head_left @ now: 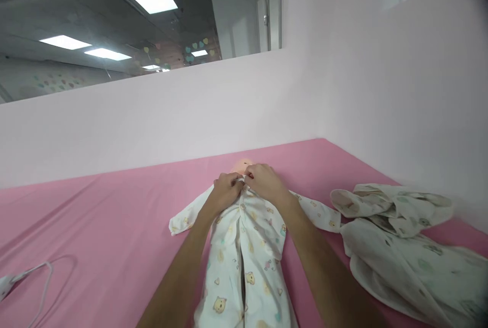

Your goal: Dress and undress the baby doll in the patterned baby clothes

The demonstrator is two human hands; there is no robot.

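A white baby sleepsuit point(263, 257) with small bear prints lies face up, its sleeves spread to both sides. It is on a doll, whose head point(244, 165) shows just past the collar, partly behind my hands. My left hand point(226, 189) pinches the left side of the neckline. Opposite it, my right hand point(264, 179) grips the right side of the collar with thumb and fingers together. The two hands nearly meet at the top of the front opening. Below them the front edges lie close, with a dark narrow gap lower down.
The sleepsuit rests on a pink sheet point(125, 226). Rumpled pale printed cloth point(412, 257) lies at the right by the white wall point(400, 89). A white cable point(48, 279) with a plug-like end is at lower left. A window point(114, 23) spans the back wall.
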